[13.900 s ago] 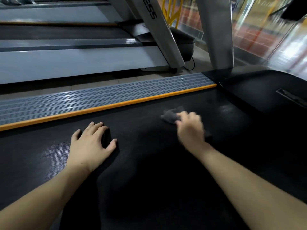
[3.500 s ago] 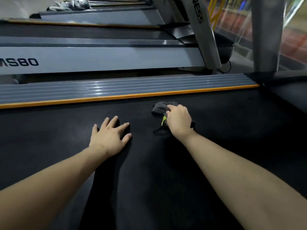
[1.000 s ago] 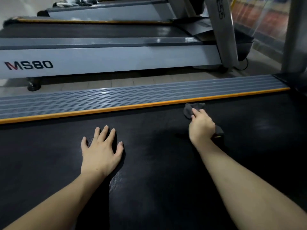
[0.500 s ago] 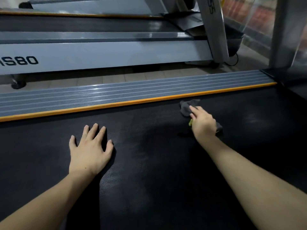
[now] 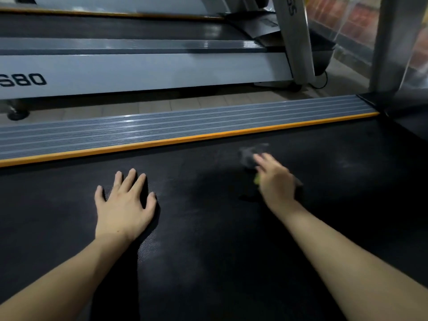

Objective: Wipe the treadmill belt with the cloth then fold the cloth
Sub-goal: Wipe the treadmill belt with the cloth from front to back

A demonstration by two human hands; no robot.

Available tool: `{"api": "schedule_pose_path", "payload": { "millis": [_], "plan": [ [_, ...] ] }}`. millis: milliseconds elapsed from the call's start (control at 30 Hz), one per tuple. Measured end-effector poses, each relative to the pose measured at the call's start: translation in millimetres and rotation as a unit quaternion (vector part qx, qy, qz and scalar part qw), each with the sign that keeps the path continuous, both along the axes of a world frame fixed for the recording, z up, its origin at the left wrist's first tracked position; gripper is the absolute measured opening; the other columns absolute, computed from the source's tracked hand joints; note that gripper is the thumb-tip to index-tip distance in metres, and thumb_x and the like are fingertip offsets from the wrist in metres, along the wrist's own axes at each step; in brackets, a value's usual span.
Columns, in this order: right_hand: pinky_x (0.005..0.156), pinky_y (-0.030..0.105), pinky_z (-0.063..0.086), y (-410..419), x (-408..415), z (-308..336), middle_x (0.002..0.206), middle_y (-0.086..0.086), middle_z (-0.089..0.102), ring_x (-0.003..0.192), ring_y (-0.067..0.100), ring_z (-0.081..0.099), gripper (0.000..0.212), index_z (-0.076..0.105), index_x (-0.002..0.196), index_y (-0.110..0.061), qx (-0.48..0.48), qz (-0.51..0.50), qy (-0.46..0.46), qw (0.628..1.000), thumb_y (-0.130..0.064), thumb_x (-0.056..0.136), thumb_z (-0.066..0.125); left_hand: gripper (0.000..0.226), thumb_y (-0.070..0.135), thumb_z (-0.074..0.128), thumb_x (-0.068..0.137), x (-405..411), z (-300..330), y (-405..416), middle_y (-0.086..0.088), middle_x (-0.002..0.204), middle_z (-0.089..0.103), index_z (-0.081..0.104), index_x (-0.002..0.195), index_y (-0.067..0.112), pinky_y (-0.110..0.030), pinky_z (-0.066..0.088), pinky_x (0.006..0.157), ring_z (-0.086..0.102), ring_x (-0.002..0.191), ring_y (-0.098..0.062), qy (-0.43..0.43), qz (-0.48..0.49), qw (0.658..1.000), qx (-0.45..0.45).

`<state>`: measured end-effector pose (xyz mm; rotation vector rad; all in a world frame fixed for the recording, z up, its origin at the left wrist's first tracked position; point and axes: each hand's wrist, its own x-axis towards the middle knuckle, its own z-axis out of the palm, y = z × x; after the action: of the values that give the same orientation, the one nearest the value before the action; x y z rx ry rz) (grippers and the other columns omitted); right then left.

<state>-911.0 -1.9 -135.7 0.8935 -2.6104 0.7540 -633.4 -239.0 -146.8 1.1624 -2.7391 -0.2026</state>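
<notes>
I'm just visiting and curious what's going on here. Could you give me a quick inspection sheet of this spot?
Surface: black treadmill belt, faint pale smears.
Job's things: dark cloth on the belt, blurred, not folded.
Clutter: nothing seen.
Hands: left hand flat on the belt; right hand on the cloth, grip blurred.
Cables: black cable by the neighbouring treadmill.
Surroundings: grey side rail with orange edge strip, tiled floor.

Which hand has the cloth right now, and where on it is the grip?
The right hand presses the dark cloth onto the belt, covering its near part; motion blur hides the exact grip. The left hand lies flat on the belt, holding nothing.
</notes>
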Motion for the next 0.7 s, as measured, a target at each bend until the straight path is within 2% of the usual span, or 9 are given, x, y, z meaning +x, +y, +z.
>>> {"api": "schedule_pose_path", "payload": {
  "millis": [100,167,267,333,400,500,567,633,700],
  "plan": [
    [0.101,0.033,0.043,-5.4,5.3,-3.8,0.138,0.013,0.058,0.123,0.03,0.057,0.036,0.066,0.127,-0.018,-0.023,-0.084,-0.024,0.996,-0.009,0.092,0.06,0.058,0.056,0.035,0.099,-1.9,-0.1,0.8,0.004,0.166,0.026,0.038,0.151,0.031,-0.062,0.008,0.12,0.012,0.156,-0.021,-0.001,0.0,1.0,0.008],
    [0.105,0.033,0.041,-39.9,38.8,-9.4,0.138,0.013,0.057,0.125,0.03,0.056,0.037,0.067,0.125,-0.017,-0.052,-0.071,-0.061,0.994,-0.006,0.091,0.06,0.056,0.054,0.035,0.1,-2.2,-0.4,0.5,0.004,0.166,0.026,0.038,0.151,0.031,-0.062,0.008,0.12,0.011,0.156,-0.021,0.002,-0.001,1.0,0.01],
    [0.101,0.032,0.046,-90.2,121.3,-17.5,0.132,0.008,0.063,0.119,0.028,0.06,0.038,0.069,0.12,-0.024,-0.045,0.091,-0.033,0.994,-0.007,0.087,0.065,0.056,0.053,0.034,0.101,-0.2,0.0,0.4,0.006,0.167,0.024,0.038,0.153,0.032,-0.06,0.008,0.121,0.01,0.157,-0.019,0.008,0.005,1.0,0.013],
    [0.099,0.033,0.049,-95.3,152.5,-15.4,0.131,0.004,0.064,0.119,0.027,0.06,0.038,0.069,0.121,-0.026,-0.037,0.209,-0.027,0.977,-0.011,0.086,0.066,0.057,0.052,0.032,0.101,1.5,0.3,0.9,0.008,0.167,0.023,0.037,0.154,0.033,-0.058,0.008,0.123,0.009,0.157,-0.016,0.01,0.009,1.0,0.01],
    [0.097,0.033,0.052,-89.7,142.1,-10.1,0.13,0.001,0.065,0.117,0.024,0.062,0.038,0.07,0.12,-0.026,-0.037,0.257,-0.032,0.965,-0.013,0.084,0.069,0.057,0.053,0.03,0.101,1.1,0.8,1.2,0.01,0.168,0.02,0.035,0.155,0.034,-0.056,0.006,0.123,0.006,0.157,-0.015,0.005,0.011,1.0,0.016],
    [0.093,0.03,0.053,-102.8,105.7,-10.1,0.126,0.003,0.068,0.109,0.022,0.067,0.038,0.072,0.117,-0.024,-0.028,0.231,-0.014,0.972,-0.011,0.081,0.074,0.057,0.053,0.029,0.101,0.1,1.6,0.2,0.01,0.168,0.019,0.033,0.155,0.035,-0.055,0.003,0.123,0.004,0.157,-0.015,0.006,0.011,1.0,0.024],
    [0.096,0.026,0.048,-132.2,87.3,-10.5,0.126,0.007,0.067,0.108,0.023,0.067,0.038,0.073,0.116,-0.021,-0.018,0.215,-0.01,0.976,-0.006,0.081,0.074,0.057,0.052,0.029,0.102,-0.5,0.4,0.7,0.01,0.168,0.02,0.035,0.155,0.034,-0.055,0.003,0.123,0.005,0.157,-0.015,0.015,0.013,1.0,0.024],
    [0.1,0.035,0.05,-159.8,74.0,-8.7,0.127,0.01,0.066,0.11,0.026,0.066,0.035,0.073,0.116,-0.019,-0.024,0.206,-0.024,0.978,-0.008,0.083,0.071,0.056,0.051,0.029,0.102,0.1,0.0,1.1,0.01,0.168,0.021,0.036,0.154,0.034,-0.055,0.002,0.123,0.006,0.157,-0.015,0.019,0.012,0.999,0.027],
    [0.09,0.042,0.056,-165.9,69.3,-6.4,0.121,0.01,0.069,0.106,0.027,0.068,0.032,0.075,0.112,-0.017,-0.033,0.217,-0.018,0.975,-0.009,0.082,0.071,0.054,0.05,0.03,0.102,-0.2,-1.3,0.2,0.009,0.167,0.023,0.037,0.153,0.033,-0.055,0.003,0.123,0.007,0.157,-0.015,0.026,0.011,0.999,0.025]
  ]
}}
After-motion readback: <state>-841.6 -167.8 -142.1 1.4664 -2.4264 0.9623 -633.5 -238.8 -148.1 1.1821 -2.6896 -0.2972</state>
